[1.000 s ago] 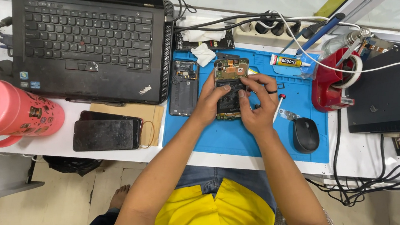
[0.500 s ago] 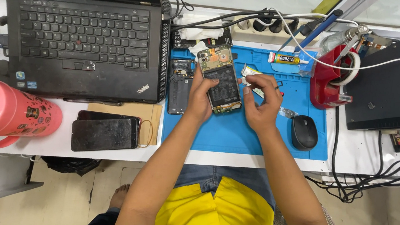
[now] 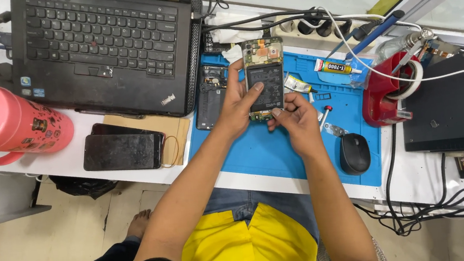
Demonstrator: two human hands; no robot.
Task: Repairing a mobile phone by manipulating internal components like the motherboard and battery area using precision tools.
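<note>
Opened phone with its back cover off is held up over the blue work mat, battery and boards showing; left hand wraps around its left edge, thumb across the battery; right hand pinches the bottom end at about 6 o'clock of the phone, nothing else in it as far as I can see; looks like it's stripped down and mid-repair, since the dark back cover lies on the mat at the phone's 9 o'clock, not refitted yet; glue tube sits at 3 o'clock; small screwdriver and black mouse around 4 o'clock; laptop off at 10 o'clock.
</note>
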